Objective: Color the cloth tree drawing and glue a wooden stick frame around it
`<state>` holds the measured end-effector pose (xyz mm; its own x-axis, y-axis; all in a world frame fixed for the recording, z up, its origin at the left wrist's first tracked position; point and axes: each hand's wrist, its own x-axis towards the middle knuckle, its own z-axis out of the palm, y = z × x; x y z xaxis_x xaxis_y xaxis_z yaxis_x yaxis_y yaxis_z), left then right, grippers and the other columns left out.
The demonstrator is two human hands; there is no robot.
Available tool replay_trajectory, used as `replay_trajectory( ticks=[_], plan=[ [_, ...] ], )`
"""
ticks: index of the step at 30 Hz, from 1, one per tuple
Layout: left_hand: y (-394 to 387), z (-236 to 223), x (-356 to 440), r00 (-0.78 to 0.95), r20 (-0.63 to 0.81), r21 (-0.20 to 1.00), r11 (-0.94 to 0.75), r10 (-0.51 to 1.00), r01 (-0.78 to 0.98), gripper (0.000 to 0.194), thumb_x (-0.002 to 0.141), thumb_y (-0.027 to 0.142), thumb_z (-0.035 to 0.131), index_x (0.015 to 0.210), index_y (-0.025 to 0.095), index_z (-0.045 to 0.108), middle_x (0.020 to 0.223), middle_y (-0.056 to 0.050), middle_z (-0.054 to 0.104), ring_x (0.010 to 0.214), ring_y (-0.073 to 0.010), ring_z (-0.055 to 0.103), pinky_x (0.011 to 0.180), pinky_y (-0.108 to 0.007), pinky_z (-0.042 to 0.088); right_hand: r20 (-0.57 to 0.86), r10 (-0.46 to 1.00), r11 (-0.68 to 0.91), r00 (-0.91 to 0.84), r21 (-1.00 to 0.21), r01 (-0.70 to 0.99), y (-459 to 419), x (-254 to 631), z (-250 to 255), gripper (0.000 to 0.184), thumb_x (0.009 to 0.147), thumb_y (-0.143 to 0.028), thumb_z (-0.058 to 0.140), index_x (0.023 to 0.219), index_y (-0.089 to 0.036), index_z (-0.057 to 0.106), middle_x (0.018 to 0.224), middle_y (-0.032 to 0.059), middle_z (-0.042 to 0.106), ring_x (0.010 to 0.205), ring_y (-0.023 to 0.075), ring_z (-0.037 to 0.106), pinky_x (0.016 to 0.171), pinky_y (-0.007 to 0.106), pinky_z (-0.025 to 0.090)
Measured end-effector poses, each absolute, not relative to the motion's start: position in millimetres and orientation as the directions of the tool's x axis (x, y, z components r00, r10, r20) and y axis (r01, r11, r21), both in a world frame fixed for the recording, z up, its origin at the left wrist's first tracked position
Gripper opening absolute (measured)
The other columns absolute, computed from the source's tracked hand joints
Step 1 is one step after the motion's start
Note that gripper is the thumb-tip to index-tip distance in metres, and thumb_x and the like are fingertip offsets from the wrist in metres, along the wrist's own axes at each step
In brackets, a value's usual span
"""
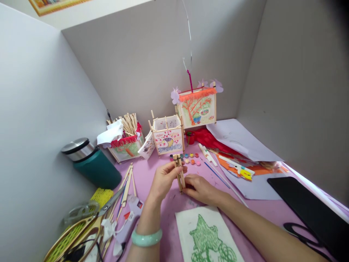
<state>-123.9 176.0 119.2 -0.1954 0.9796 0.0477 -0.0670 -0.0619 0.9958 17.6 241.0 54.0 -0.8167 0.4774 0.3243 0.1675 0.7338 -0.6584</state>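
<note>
A: Working at what sort of surface?

B: At a purple tabletop [147,171], faintly smudged near the hands, boxed in by grey panels [294,91] to left, right and rear. Above the rear one, a corner of a gold-framed picture [58,4].

A: Holding what, on the left?

B: In the left hand [163,178], a small bundle of wooden sticks [180,182], nearly upright, grasped between thumb and fingers. Over the middle of the tabletop, just nearer than the paint pots [192,155].

A: And on the right?

B: Right hand [200,188] at the bundle's lower end, fingers curled. Gripping or only touching? Cannot tell.

A: Go on, along the back.

B: From left to right: a teal bottle [96,167], a red-fringed box [125,148] full of thin sticks, a painted box [167,141] with a wooden frame, then higher up an orange-fringed lantern [199,109] beneath a thin wire.

A: And nearer?

B: On the left, loose sticks [126,193], a glue gun [127,225] and gold-handled scissors [111,201], crowded together. On the right, white markers [206,153], a blue brush [218,175], overlapping paper sheets [242,143] and a long black slab [305,211]. Between the forearms, a sheet with a green drawing [209,236].
</note>
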Motion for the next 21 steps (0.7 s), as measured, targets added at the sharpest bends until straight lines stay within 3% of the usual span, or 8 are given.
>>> replay_trajectory(
  ticks=[7,13,21],
  plan=[
    [175.3,121.1,-123.4,-0.208,0.032,0.996,-0.047,0.978,-0.07,0.029,0.068,0.033,0.07,0.09,0.015,0.069,0.083,-0.008,0.072,0.084,-0.0219,0.066,0.074,-0.032,0.051,0.338,0.412,0.779,-0.846,-0.612,0.135,240.9,16.5,53.0,0.01,0.076,-0.01,0.055,0.075,-0.017,0.063,0.076,0.003,0.063,0.076,0.017,0.055,0.074,0.028,0.041],
    [175.1,121.6,-121.9,-0.197,0.057,0.995,-0.072,0.979,-0.071,0.026,0.07,0.029,0.069,0.091,0.014,0.069,0.082,-0.006,0.071,0.083,-0.0203,0.066,0.074,-0.031,0.052,0.379,0.382,0.799,-0.843,-0.593,0.096,240.9,16.0,49.3,0.009,0.076,-0.012,0.056,0.081,-0.017,0.063,0.096,0.0061,0.061,0.09,0.0187,0.054,0.082,0.03,0.042],
    [174.2,123.2,-122.0,-0.195,0.051,0.996,-0.065,0.979,-0.066,0.026,0.07,0.03,0.069,0.089,0.014,0.068,0.081,-0.006,0.071,0.082,-0.0207,0.066,0.073,-0.031,0.051,0.307,0.449,0.654,-0.839,-0.753,0.074,243.2,25.6,51.5,0.018,0.074,-0.014,0.06,0.092,-0.018,0.059,0.088,0.0017,0.059,0.077,0.0146,0.055,0.07,0.025,0.044]
  ],
)
